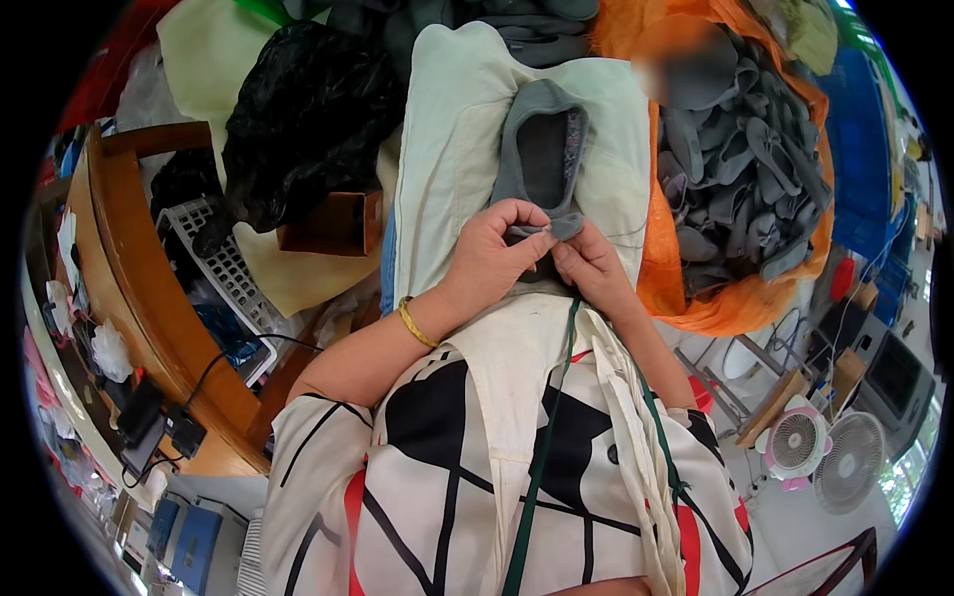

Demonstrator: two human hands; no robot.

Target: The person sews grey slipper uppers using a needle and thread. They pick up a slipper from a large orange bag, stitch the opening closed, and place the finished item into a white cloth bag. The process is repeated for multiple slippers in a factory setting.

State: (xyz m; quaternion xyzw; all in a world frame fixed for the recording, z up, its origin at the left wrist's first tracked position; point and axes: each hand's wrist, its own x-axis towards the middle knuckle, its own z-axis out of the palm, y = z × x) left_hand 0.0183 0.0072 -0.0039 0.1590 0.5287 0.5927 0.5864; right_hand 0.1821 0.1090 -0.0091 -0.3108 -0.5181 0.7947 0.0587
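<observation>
A grey cloth shoe with a patterned lining along its right inner side lies on a pale cloth in front of me, its toe pointing away. At its near end, my left hand pinches the grey fabric edge between thumb and fingers. From the right, my right hand grips the same edge, its thumb and fingertips close to the left ones. More grey material shows below the fingers; whether it belongs to the same shoe I cannot tell. Nothing small, such as a needle, can be made out between the fingertips.
An orange sack full of grey shoes stands at the right. More grey shoes lie at the far side. To the left are a black plastic bag, a small cardboard box, a white plastic basket and a wooden frame.
</observation>
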